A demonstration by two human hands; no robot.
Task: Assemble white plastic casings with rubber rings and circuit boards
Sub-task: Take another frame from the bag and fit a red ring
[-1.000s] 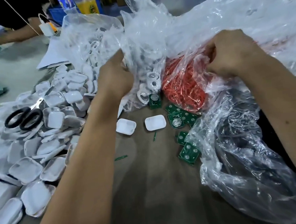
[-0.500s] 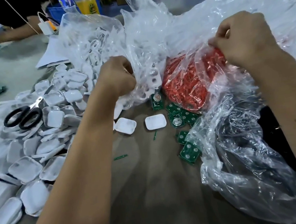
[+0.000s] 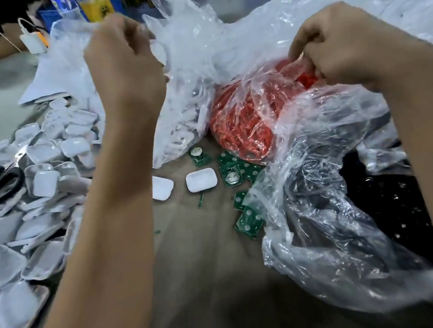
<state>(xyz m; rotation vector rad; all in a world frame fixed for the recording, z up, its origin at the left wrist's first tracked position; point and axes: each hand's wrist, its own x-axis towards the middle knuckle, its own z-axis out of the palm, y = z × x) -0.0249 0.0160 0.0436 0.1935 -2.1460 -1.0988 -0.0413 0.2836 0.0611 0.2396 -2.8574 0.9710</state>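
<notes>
We clench our left hand point(image 3: 125, 66) on the clear bag point(image 3: 197, 45), lifting it aside. Our right hand point(image 3: 342, 46) pinches the film over the red rubber rings point(image 3: 241, 129), likely to open it

Both forearms reach forward from the lower edge of view, bare to the elbow. Left hand point(image 3: 125, 66) raised high, back of the hand toward the camera, fingers curled into a loose fist — pinching something at its top, blurred. Left wrist straight, forearm rising steeply. Right hand point(image 3: 342, 46) lower and farther right, knuckles up, fingers point(image 3: 303, 58) bent down and inward in a tight pinch. Hands well apart — no contact between them.
</notes>
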